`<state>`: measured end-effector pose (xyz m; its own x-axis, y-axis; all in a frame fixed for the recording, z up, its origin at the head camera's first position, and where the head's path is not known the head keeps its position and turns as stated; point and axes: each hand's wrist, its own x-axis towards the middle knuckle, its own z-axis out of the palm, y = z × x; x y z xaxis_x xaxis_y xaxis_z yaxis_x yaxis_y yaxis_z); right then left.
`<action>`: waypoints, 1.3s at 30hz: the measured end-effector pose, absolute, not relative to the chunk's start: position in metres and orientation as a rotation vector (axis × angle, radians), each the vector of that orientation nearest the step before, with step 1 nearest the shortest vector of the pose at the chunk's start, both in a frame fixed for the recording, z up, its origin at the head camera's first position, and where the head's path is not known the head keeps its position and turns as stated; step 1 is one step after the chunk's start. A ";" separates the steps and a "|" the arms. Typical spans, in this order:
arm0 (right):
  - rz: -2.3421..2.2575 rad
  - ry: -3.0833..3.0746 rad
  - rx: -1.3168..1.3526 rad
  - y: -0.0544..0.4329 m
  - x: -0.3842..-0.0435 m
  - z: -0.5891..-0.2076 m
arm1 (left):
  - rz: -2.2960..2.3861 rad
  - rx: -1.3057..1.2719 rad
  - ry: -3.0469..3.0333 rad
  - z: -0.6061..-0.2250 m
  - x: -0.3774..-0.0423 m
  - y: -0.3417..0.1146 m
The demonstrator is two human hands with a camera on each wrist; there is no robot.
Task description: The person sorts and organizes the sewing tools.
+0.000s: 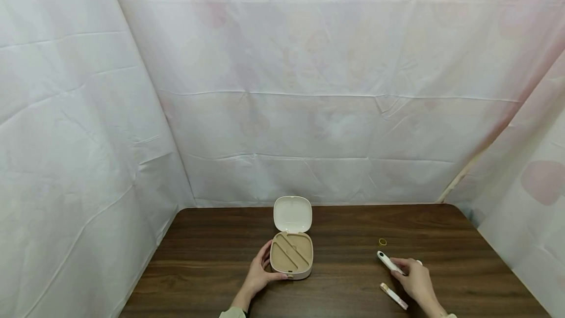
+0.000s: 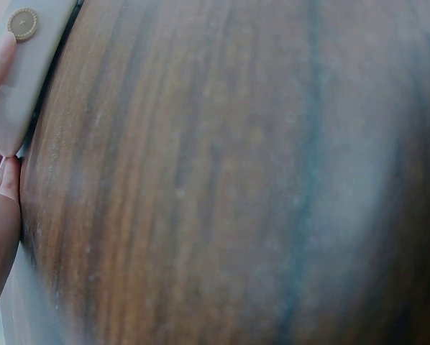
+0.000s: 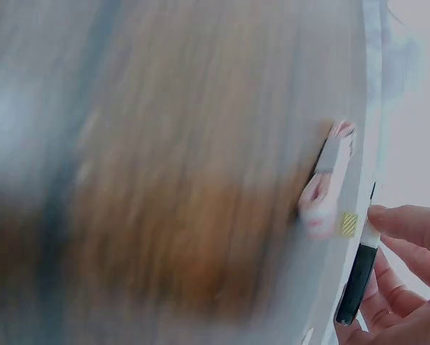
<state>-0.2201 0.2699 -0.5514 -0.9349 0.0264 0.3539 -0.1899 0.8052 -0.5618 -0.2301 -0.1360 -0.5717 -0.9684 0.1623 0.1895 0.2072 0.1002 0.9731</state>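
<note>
A cream box [image 1: 291,276] with rounded corners stands on the table, its white lid [image 1: 293,214] raised at the back. Diagonal grooves cross its beige insert [image 1: 303,248]. My left hand [image 1: 257,275] grips the box at its left side and front, with the thumb beside a round gold button [image 2: 23,24]. On the right, my right hand [image 1: 415,278] pinches a slim white stick [image 1: 389,262] with a dark end; in the right wrist view a black part [image 3: 357,284] shows below the thumb. Nearer the front edge lies a short white and pink piece [image 1: 394,297] with a gold end.
Behind the stick lies a gold ring [image 1: 382,242] on the dark wooden table [image 1: 344,274]. Pale cloth [image 1: 309,126] hangs behind the table and on both sides. A small white tip [image 1: 419,262] shows just beyond the right hand's fingers.
</note>
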 end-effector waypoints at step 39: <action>1.188 -2.588 0.241 0.177 -0.211 -0.517 | -2.005 -0.418 -2.283 -0.597 -0.240 -0.138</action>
<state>-0.2106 0.1766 -0.5175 -0.9460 -0.0335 0.3225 -0.2664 0.6474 -0.7141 -0.2404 -0.1384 -0.5969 -0.9601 0.1540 0.2335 0.2515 0.1096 0.9616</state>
